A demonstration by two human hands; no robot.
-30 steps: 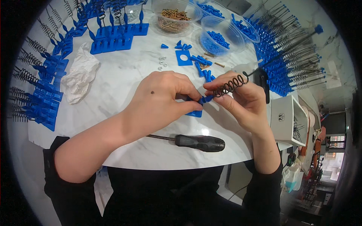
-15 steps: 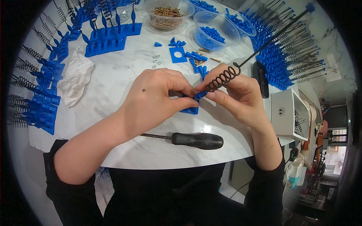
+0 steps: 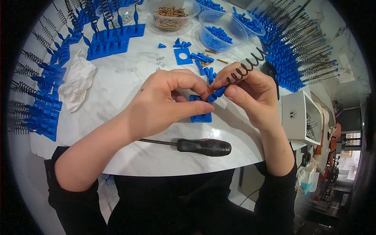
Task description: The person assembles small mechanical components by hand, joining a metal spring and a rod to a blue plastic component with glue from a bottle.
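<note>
In the middle of the table my left hand (image 3: 166,96) pinches a short blue plastic sleeve (image 3: 212,98) between thumb and forefinger. Beneath those fingertips a blue base plate (image 3: 201,117) shows in part; whether the sleeve joins it is hidden. My right hand (image 3: 250,94) is closed on the lower end of a black coil spring (image 3: 244,67), where a blue cone (image 3: 220,91) sits under its fingertips. The cone's tip end meets the spring and its wide end is close to the sleeve. Beyond the coil a thin rod slants up to the right, blurred.
A black-handled screwdriver (image 3: 204,147) lies near the front edge. Farther back are loose blue cones (image 3: 182,44), a square blue plate (image 3: 188,60), and tubs of screws (image 3: 166,25) and blue pieces (image 3: 223,45). Finished-looking spring pieces (image 3: 109,45) line both sides; crumpled tissue (image 3: 78,80) lies left.
My right hand has shifted slightly up and right, and the spring now looks stretched and tilted. The cone and sleeve show more plainly, as does the base plate under my left hand.
</note>
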